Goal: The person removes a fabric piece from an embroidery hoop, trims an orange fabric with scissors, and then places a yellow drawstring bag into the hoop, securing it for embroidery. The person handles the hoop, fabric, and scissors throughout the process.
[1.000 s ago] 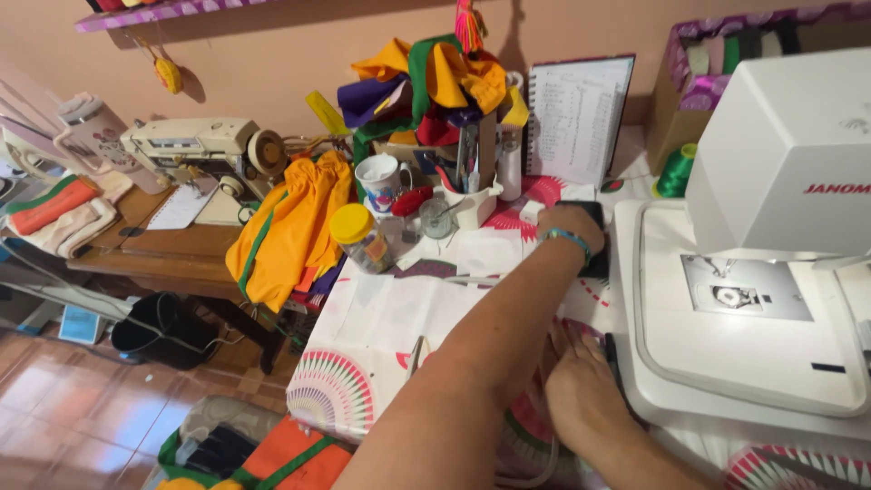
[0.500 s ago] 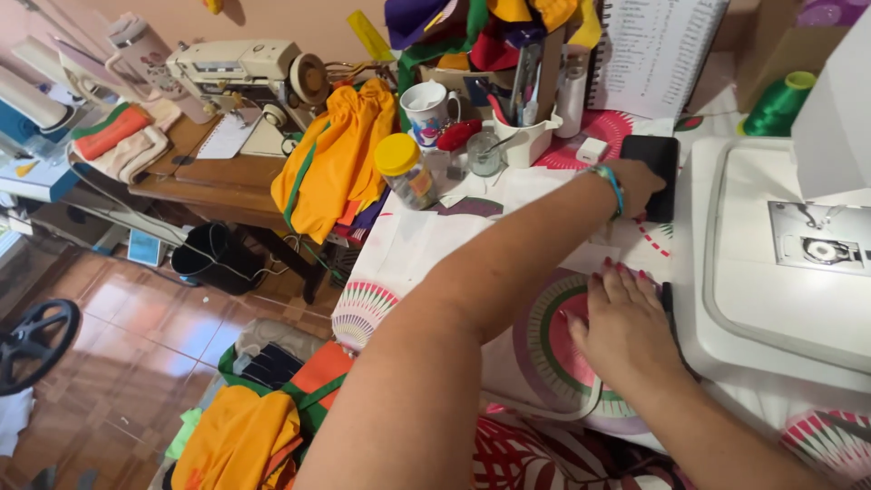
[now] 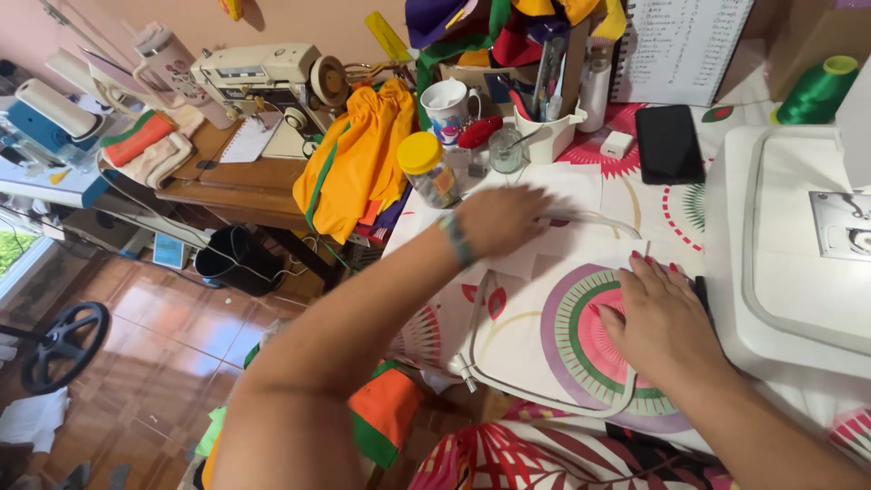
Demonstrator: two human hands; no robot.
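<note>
- Embroidery hoop (image 3: 544,386), a rounded white frame, lies flat on the worktop (image 3: 635,181) just left of the white embroidery machine (image 3: 780,263), with patterned fabric (image 3: 581,331) stretched across it.
- My left hand (image 3: 497,220) rests palm down on the far part of the fabric, near the hoop's upper rim; its fingers lie flat and a little spread, gripping nothing. A beaded band sits on that wrist.
- My right hand (image 3: 660,313) presses flat on the fabric's round pink and green motif inside the hoop, fingers close together and stretched out, holding nothing.
- The hoop's near left corner, with its small screw, reaches the worktop's edge.
- Beyond my left hand stand a jar with a yellow lid (image 3: 426,168), a white mug (image 3: 448,107) and a white holder full of pens and tools (image 3: 543,118).
- A black phone (image 3: 669,142) lies face up further right, well apart from both hands, and a green thread cone (image 3: 815,89) stands at the far right.
- Orange and yellow cloth (image 3: 356,163) hangs over the worktop's left edge, with an older sewing machine (image 3: 268,77) on the wooden table behind it.
</note>
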